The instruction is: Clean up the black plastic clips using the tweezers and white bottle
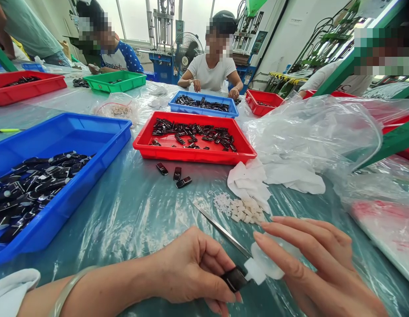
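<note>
My left hand [197,268], at the lower middle, pinches a small black piece [235,278] between thumb and fingers. Just right of that piece is the white cap of a translucent bottle [268,259], lying on its side with the cap toward the piece. My right hand [318,259] is over the bottle with fingers extended and spread; its thumb is hidden. Metal tweezers [224,231] lie behind the hands, pointing away to the left. Beyond them rests a pile of small off-white pieces [247,211]. Three loose black pieces [177,174] lie farther back.
A blue tray [108,145] of black pieces stands at left, a red tray [194,154] of them ahead. White tissue [250,182] and clear plastic bags [310,132] lie at right. Several people sit around the table [125,211]. A green bar [399,138] crosses the right edge.
</note>
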A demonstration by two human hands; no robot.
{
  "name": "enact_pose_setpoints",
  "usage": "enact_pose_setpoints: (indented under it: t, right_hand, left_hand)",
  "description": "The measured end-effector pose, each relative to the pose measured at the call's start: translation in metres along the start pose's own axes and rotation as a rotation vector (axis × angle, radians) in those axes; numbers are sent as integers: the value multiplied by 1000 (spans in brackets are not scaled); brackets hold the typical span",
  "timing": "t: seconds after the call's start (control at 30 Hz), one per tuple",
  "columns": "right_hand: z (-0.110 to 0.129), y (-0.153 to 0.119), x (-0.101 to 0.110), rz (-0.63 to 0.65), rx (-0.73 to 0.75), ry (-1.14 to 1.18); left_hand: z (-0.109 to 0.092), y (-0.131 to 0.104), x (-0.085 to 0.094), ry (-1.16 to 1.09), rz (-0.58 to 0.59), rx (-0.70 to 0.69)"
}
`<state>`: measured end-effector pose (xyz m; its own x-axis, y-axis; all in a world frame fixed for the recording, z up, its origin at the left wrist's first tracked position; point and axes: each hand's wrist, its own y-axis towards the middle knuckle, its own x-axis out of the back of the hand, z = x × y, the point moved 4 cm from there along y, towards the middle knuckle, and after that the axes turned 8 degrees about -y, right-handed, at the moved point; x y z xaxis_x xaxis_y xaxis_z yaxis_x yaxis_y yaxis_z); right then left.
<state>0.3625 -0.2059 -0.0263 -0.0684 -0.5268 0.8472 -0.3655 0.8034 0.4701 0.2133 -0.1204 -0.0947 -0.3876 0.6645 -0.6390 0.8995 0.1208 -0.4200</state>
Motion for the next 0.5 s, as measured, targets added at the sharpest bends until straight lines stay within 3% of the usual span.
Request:
enact_pose_setpoints:
  t: [0.5]
  right_hand:
    - [8, 7, 9, -45, 4, -16]
  left_hand:
    - [-1, 1, 0, 24, -9, 13]
